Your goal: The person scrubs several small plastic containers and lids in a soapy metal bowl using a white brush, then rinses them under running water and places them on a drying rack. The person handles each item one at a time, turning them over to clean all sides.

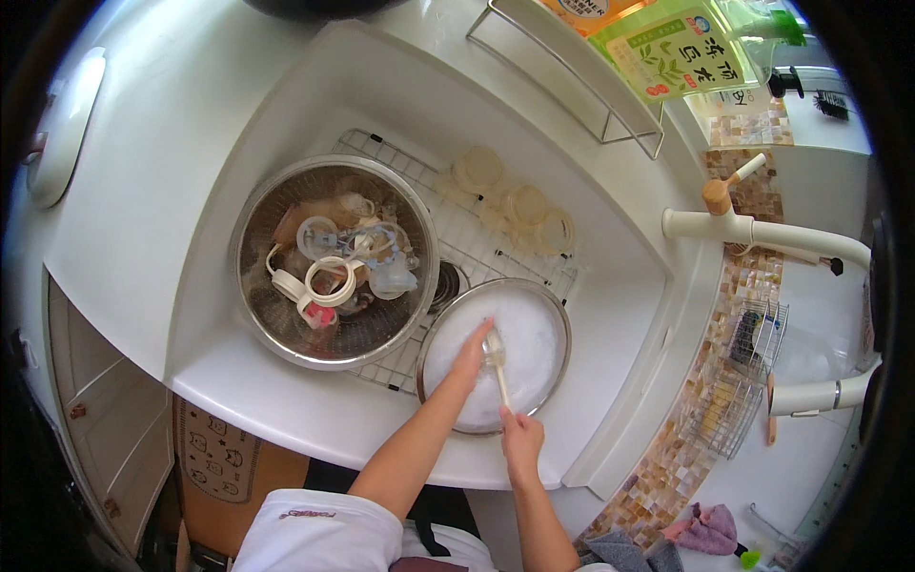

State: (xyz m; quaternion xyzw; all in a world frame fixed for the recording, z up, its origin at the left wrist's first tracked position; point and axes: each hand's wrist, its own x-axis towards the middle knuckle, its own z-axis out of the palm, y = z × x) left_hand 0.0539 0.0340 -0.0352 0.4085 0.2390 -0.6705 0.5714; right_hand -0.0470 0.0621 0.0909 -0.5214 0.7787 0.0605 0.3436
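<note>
A round metal basin [565,314] full of white suds [532,343] stands at the front right of the white sink. My left hand [472,350] is over the suds, holding a small clear item [492,342], partly hidden by foam and fingers. In my right hand [522,436], at the basin's near rim, is the pale handle of a bottle brush [502,382]. The brush's head meets the clear item; how far inside it sits is hard to tell. Left of the basin, a large perforated steel colander [264,329] holds clear plastic baby-bottle parts [392,277] and white rings [330,281].
Several pale translucent cups [527,205] sit on the wire sink rack [457,236]. A white faucet [704,224] rises at the right. Soap bottles [672,57] stand behind a metal rail [550,61]. Wire baskets [736,415] and cloths [704,529] are on the right ledge.
</note>
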